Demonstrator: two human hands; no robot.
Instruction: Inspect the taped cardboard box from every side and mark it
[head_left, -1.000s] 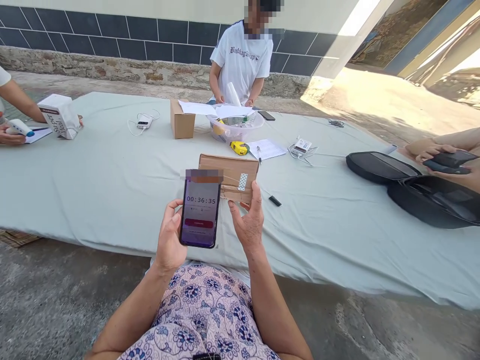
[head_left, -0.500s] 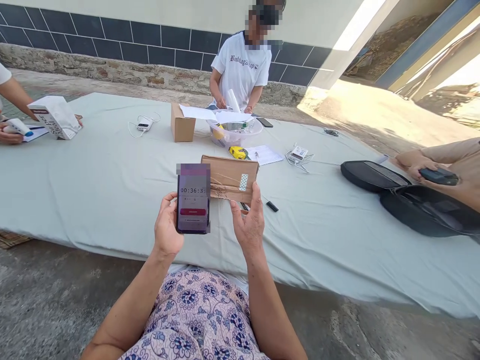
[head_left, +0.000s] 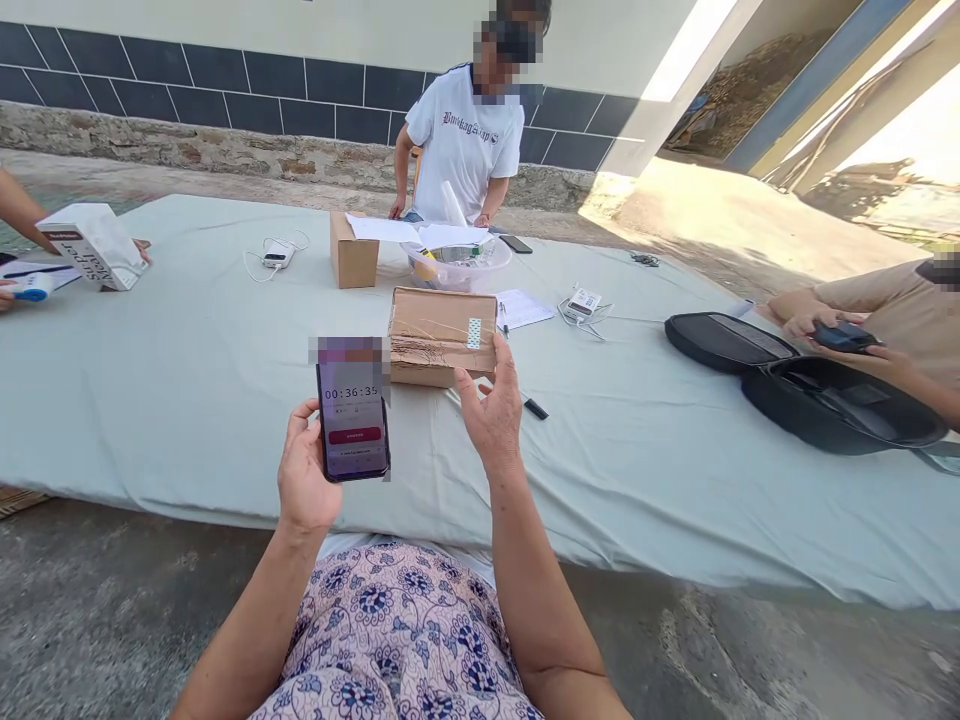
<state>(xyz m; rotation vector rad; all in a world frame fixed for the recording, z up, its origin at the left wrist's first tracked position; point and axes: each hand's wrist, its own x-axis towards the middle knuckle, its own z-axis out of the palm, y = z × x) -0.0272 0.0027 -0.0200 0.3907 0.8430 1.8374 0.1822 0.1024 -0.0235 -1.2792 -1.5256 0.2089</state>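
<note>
My left hand (head_left: 309, 470) is closed round a smartphone (head_left: 354, 415), which stands upright with its lit screen facing me and shows a running timer. Just right of the phone is a worn brown cardboard box (head_left: 431, 318) with a patterned label on top and loose fibres along its near edge. At the box's near right corner is my right hand (head_left: 491, 415), thumb and fingers apart. Its fingertips are at or against the corner; firm contact cannot be made out. A black marker or cap (head_left: 536, 408) lies right of that hand.
Behind the box are a clear plastic tub (head_left: 480, 270), a smaller carton (head_left: 354, 255) and a paper sheet (head_left: 525, 308). An open black case (head_left: 840, 400) lies right, near a co-worker handling a dark object. Other people stand opposite and at left, beside a white box (head_left: 97, 245).
The phone has shifted left and slightly down, away from the box. The box now shows its front side and hides the yellow tape measure. My right hand's fingers are still by its corner.
</note>
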